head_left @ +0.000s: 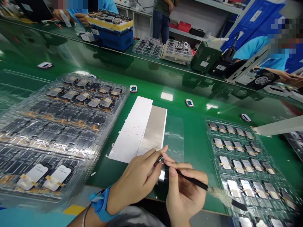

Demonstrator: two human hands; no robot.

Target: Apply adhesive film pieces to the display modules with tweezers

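My left hand [142, 178], wearing a blue wrist strap [101, 203], pinches a small dark-edged flat part [158, 160], mostly hidden by the fingers. My right hand [186, 189] grips black tweezers [193, 179] like a pen. Pale tape [220, 194] is wrapped round their rear part. The tip meets the small part between both hands, and the fingertips nearly touch. Just beyond lie a white sheet [130, 129] with small red scraps and a grey-beige sheet [153, 129] overlapping it. A clear film [174, 135] lies to their right.
A large clear tray [115, 116] of small screen modules stands left; another tray [210, 148] stands right. Several pink-rimmed watch cases [133, 89] lie along the green belt [151, 90]. Beyond it are a blue box [113, 39], parts trays [148, 47] and co-workers. A white bar [279, 125] juts in from the right.
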